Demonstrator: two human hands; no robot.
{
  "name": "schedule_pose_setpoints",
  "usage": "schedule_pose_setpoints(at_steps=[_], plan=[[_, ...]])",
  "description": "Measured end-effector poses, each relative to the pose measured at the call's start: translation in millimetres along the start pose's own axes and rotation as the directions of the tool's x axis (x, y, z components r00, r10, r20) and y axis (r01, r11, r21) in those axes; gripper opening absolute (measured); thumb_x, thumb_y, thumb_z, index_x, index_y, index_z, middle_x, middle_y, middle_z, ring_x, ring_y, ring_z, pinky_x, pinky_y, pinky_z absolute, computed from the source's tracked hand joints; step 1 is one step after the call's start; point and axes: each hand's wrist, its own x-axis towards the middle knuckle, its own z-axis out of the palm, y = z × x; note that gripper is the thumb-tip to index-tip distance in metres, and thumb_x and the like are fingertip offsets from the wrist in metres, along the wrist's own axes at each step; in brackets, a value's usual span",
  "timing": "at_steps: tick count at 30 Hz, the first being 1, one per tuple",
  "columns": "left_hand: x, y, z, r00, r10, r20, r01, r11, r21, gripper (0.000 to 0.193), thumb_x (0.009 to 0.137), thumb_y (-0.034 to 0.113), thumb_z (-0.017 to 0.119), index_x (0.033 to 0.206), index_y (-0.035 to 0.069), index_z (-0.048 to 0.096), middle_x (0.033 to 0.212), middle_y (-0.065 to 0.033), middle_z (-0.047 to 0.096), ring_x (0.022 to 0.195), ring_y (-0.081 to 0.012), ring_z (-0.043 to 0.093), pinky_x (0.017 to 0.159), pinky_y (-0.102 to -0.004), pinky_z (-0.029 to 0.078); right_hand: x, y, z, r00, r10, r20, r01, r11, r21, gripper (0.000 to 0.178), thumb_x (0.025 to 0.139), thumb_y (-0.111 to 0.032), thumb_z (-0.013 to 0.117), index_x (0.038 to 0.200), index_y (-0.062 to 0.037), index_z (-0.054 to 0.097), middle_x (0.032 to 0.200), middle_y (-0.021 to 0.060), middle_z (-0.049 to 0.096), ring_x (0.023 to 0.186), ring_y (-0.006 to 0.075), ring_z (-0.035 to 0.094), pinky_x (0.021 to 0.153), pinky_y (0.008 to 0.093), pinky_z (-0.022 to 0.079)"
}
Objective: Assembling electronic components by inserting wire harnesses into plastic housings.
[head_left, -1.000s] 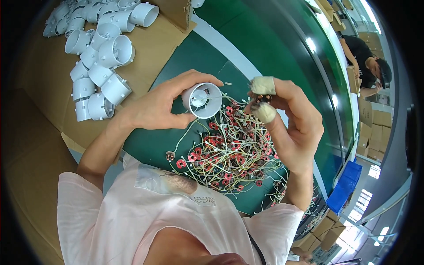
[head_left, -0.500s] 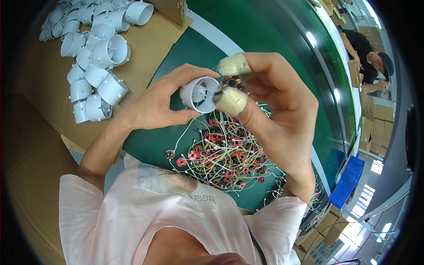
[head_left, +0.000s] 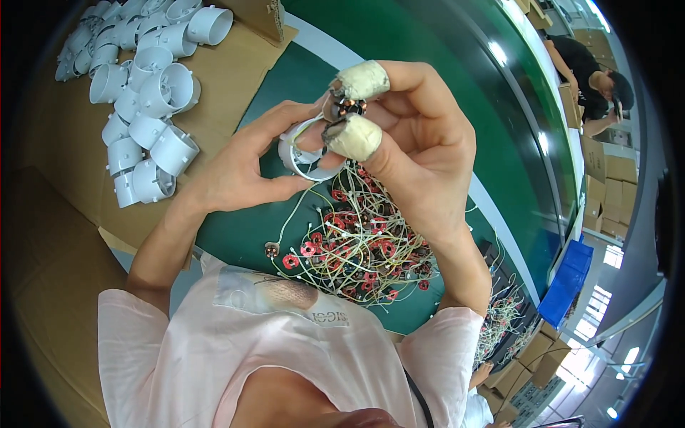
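Observation:
My left hand (head_left: 246,160) curls around a short white plastic tube housing (head_left: 287,153), its open end turned toward my right hand. Between the thumb and index finger of my right hand (head_left: 424,157), both wrapped in pale tape, sits a small copper-wound motor stator (head_left: 352,107). It is just above the housing's mouth, and a thin light wire runs from it toward the opening. My right fingers partly cover that opening, so the inside is mostly hidden. Under my hands lies a tangled pile of wired stators (head_left: 371,242), many with red faces; one loose stator (head_left: 272,249) rests at its left.
Several white housings (head_left: 171,89) lie on a cardboard sheet (head_left: 232,82) at the left. A green belt (head_left: 421,32) curves past the far side. On the right are a black tray (head_left: 510,289) with more wired parts, a blue bin (head_left: 567,282), cartons, and another person (head_left: 589,75).
My right hand has moved left and slightly up, bringing the stator to the housing's mouth. Fingers and a wire now cross the opening, which showed clearly before.

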Motion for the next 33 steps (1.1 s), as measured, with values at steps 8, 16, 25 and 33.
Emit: schedule_pose_setpoints(at_steps=[8, 16, 25, 33], plan=[[0.8, 4.5, -3.8, 0.994, -0.09, 0.057, 0.1, 0.968, -0.229, 0.069, 0.071, 0.006, 0.068, 0.133, 0.002, 0.039, 0.126, -0.0076, 0.047, 0.119, -0.0179, 0.045, 0.102, -0.0321, 0.035, -1.2, -4.2, -27.7, 0.986, -0.025, 0.166, 0.082, 0.933, -0.351, 0.029, 0.084, 0.005, 0.059, 0.111, 0.0067, 0.051, 0.102, 0.0155, 0.059, 0.085, 0.02, 0.063, 0.069, 0.0262, 0.052], [1.4, 0.1, -8.4, 0.984, -0.01, 0.179, 0.07, 0.94, -0.333, 0.068, 0.071, 0.007, 0.067, 0.133, 0.0, 0.039, 0.127, -0.0075, 0.047, 0.118, -0.0164, 0.046, 0.101, -0.0315, 0.036, -5.1, -18.1, -54.5, 0.964, -0.036, 0.263, 0.193, 0.775, -0.602, 0.027, 0.082, 0.008, 0.056, 0.109, 0.0064, 0.056, 0.102, 0.0118, 0.059, 0.085, 0.0167, 0.06, 0.074, 0.0259, 0.049], [-1.4, 5.0, -5.1, 0.993, -0.049, 0.105, 0.07, 0.974, -0.216, 0.066, 0.071, 0.009, 0.068, 0.13, 0.002, 0.041, 0.124, -0.0075, 0.049, 0.115, -0.0169, 0.048, 0.1, -0.0323, 0.037, -7.0, -9.3, -11.8, 0.989, -0.141, 0.034, 0.124, 0.694, -0.709, 0.032, 0.076, 0.009, 0.061, 0.108, 0.0021, 0.059, 0.092, 0.0089, 0.062, 0.081, 0.0151, 0.06, 0.068, 0.0271, 0.048], [1.5, 3.8, -4.2, 1.0, -0.017, 0.025, 0.022, 0.98, -0.198, 0.064, 0.07, 0.005, 0.069, 0.129, 0.004, 0.044, 0.122, -0.0078, 0.049, 0.114, -0.018, 0.049, 0.098, -0.0322, 0.039, -18.7, -12.6, 6.4, 0.974, -0.148, 0.174, 0.224, 0.457, -0.861, 0.033, 0.075, 0.006, 0.063, 0.107, -0.0003, 0.056, 0.087, 0.0097, 0.062, 0.074, 0.0232, 0.06, 0.064, 0.0317, 0.048]])
